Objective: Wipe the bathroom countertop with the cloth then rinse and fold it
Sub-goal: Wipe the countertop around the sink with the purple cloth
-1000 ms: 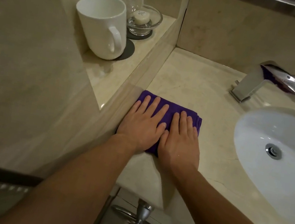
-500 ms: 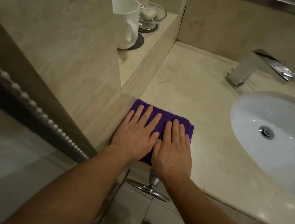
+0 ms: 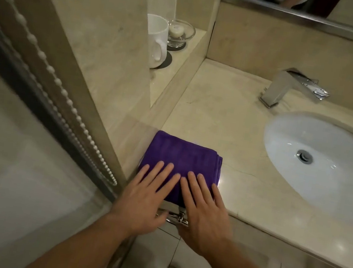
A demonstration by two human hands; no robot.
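A folded purple cloth (image 3: 181,155) lies flat on the beige marble countertop (image 3: 224,118), in its front left corner against the raised ledge. My left hand (image 3: 143,200) and my right hand (image 3: 201,215) lie side by side with straight fingers. Only their fingertips rest on the cloth's near edge; both palms hang past the counter's front edge.
A white oval sink (image 3: 327,161) with a chrome faucet (image 3: 290,87) sits to the right. On the left ledge stand a white mug (image 3: 154,41) and a glass soap dish (image 3: 179,32). A glass partition with a beaded chain (image 3: 61,91) runs along the left. A mirror frame (image 3: 306,20) is above.
Both hands have slid back toward me off the cloth, so only the fingertips remain on it. The view has pulled back and away from the counter.
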